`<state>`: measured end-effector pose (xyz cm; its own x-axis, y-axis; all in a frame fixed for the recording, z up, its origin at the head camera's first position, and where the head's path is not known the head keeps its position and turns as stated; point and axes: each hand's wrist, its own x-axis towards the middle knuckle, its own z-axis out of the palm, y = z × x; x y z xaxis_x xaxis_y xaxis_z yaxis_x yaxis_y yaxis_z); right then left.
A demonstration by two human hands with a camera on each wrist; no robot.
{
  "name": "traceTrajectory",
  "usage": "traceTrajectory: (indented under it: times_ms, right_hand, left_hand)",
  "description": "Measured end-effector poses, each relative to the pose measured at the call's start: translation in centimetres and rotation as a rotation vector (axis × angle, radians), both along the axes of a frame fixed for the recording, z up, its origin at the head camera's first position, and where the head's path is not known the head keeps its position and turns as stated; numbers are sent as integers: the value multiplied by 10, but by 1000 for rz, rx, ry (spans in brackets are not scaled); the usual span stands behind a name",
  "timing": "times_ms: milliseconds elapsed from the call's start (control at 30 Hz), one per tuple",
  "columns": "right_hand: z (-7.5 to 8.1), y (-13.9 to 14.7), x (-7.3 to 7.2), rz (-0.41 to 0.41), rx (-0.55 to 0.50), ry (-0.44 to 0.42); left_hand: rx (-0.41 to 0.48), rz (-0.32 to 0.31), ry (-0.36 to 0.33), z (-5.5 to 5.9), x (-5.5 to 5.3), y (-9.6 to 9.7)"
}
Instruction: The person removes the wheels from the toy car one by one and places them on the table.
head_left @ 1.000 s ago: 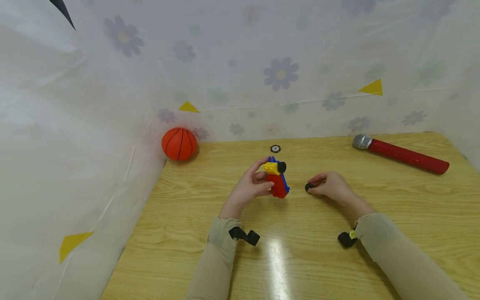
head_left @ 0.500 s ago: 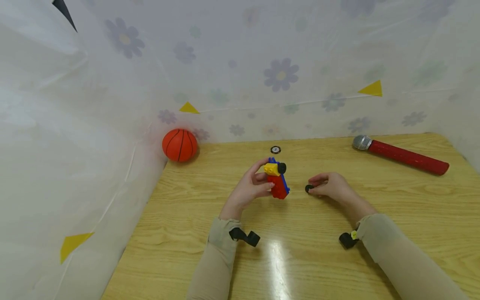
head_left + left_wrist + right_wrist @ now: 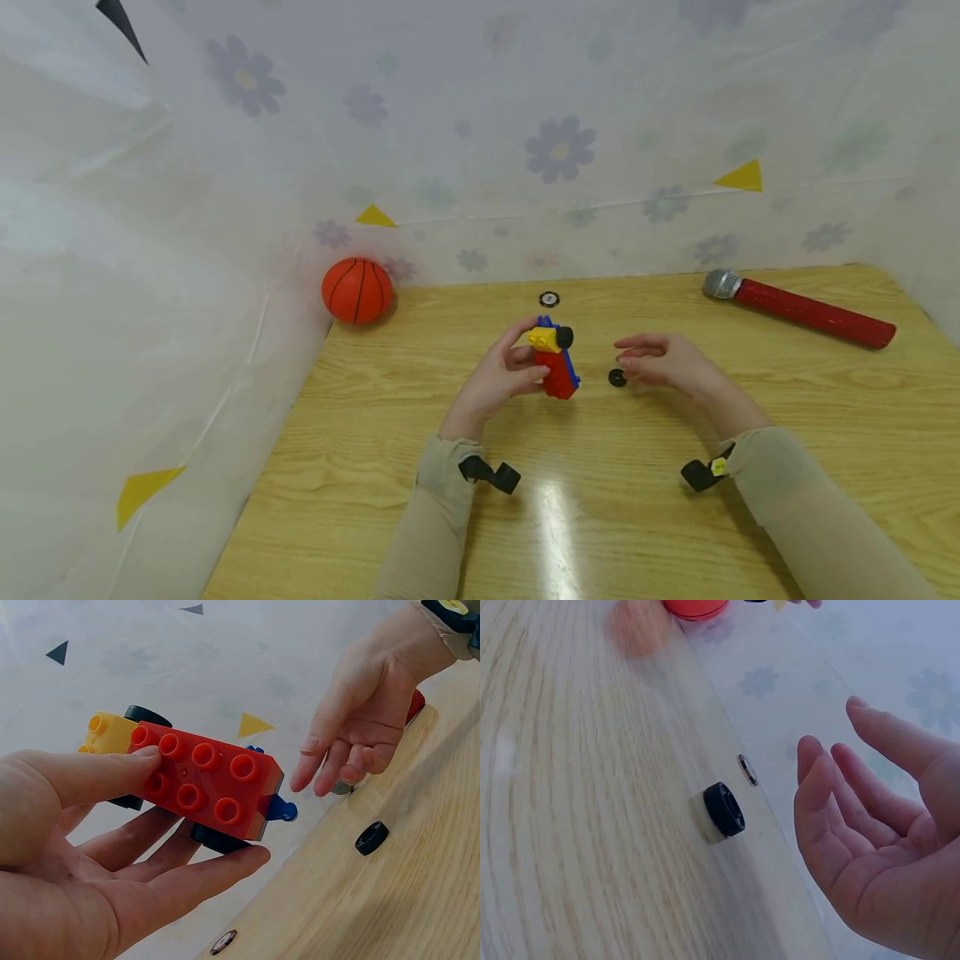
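- Change: my right hand (image 3: 675, 367) has let go of the wheel (image 3: 718, 810) and lifted just off it. A second ago it had the wheel pinched.
- Right hand now: thumb and fingers apart, loosely bent, holding nothing, just beside the wheel.
- Upshot: wheel is loose on the bench (image 3: 360, 467), lying flat to the right of the toy, well in from the far edge. Right hand is free, by my read.
- Left hand (image 3: 498, 372): no change, grips the toy (image 3: 557, 373), thumb on the red body, fingers behind and below.
- Toy: held above the bench, tilted, yellow end toward the far edge. Three black wheels show on it; I can't make out one at the fourth corner.
- Around: ball (image 3: 357, 292) at the far-left corner, chip (image 3: 550, 299) near the far edge beyond the toy, mic (image 3: 810, 312) slanting toward the far-right corner.
- In the way: chip is nearest the toy but still apart; ball and mic sit well off both hands.
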<state>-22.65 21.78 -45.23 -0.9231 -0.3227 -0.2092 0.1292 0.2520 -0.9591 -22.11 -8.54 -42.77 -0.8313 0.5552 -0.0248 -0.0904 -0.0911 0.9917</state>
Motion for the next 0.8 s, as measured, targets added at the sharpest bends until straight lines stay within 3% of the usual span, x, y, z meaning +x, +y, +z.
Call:
traceTrajectory:
  times_ms: [800]
  right_hand:
    - [37,-20,11,49,-171,-14]
  left_hand:
    - [-19,16,-26,-3,1,3]
